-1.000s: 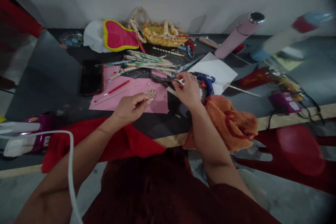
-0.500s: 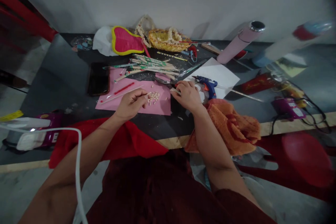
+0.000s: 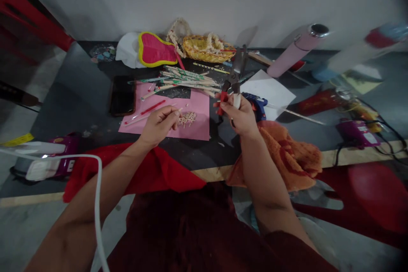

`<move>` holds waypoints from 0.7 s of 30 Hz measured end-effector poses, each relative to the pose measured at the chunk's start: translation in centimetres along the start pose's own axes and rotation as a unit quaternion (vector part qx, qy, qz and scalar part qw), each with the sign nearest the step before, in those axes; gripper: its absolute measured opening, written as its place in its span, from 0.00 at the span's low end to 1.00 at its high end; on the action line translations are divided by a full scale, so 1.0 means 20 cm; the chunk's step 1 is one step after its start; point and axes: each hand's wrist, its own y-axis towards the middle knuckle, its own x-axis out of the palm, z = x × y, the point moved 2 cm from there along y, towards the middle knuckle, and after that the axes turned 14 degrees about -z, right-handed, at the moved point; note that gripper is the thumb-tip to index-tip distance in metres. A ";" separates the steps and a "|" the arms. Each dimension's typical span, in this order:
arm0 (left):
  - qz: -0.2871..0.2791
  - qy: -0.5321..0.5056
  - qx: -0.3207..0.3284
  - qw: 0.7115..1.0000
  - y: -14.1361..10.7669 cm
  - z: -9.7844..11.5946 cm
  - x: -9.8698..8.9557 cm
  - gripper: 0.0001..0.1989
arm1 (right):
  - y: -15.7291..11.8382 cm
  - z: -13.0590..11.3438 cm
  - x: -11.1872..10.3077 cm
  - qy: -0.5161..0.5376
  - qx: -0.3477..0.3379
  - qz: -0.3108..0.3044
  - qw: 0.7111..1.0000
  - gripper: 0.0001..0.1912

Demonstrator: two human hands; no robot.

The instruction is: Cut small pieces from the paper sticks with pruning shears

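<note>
My left hand (image 3: 162, 124) hovers at the pink paper (image 3: 200, 129), thumb and fingers pinched. A small pale tip shows at the fingertips, seemingly a bit of stick. Right beside them lies a heap of short cut stick pieces (image 3: 188, 119). In my right hand (image 3: 240, 114) is a pair of shears (image 3: 235, 77) with red and white handles, held up with the broad grey blades pointing away from me. Behind the paper, a pile of pale and green sticks (image 3: 188, 77) is spread. Red sticks (image 3: 153, 107) rest on the paper's left part.
A phone (image 3: 123, 95) lies left of the paper. A blue glue gun (image 3: 258, 104) and white paper (image 3: 274, 89) are to the right, near an orange towel (image 3: 287, 153). A yellow basket (image 3: 207, 53) and pink flask (image 3: 298, 51) stand by the wall. A white cable (image 3: 98, 204) crosses my left arm.
My right hand has picked up the shears from the paper's far edge and raised them, swinging the blades away from me. My left hand stays nearly in place.
</note>
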 end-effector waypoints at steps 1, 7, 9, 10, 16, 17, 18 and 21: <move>0.006 -0.020 -0.003 1.000 0.00 0.00 0.00 0.10 | 0.00 -0.01 0.01 0.056 -0.006 -0.016 0.998 0.13; 0.029 -0.101 -0.001 0.994 0.02 0.00 -0.02 0.10 | -0.03 -0.06 0.04 0.021 -0.033 -0.030 0.999 0.20; 0.037 -0.100 0.014 0.994 0.02 0.00 -0.03 0.10 | -0.03 -0.07 0.05 -0.118 -0.041 -0.030 0.992 0.22; 0.043 -0.097 0.024 0.994 0.02 0.00 -0.03 0.10 | -0.03 -0.08 0.06 -0.195 -0.039 -0.031 0.980 0.23; 0.059 -0.102 0.055 0.991 0.01 0.01 -0.02 0.10 | -0.05 -0.08 0.16 -0.403 -0.027 -0.093 0.910 0.24; 0.060 -0.101 0.054 0.992 0.01 0.01 -0.02 0.10 | -0.05 -0.08 0.18 -0.407 -0.028 -0.099 0.907 0.25; 0.061 -0.098 0.053 0.992 0.01 0.01 -0.02 0.10 | -0.05 -0.07 0.19 -0.411 -0.029 -0.106 0.905 0.25; 0.059 -0.079 0.043 0.994 0.01 0.00 -0.02 0.11 | -0.06 -0.07 0.21 -0.419 -0.035 -0.129 0.898 0.25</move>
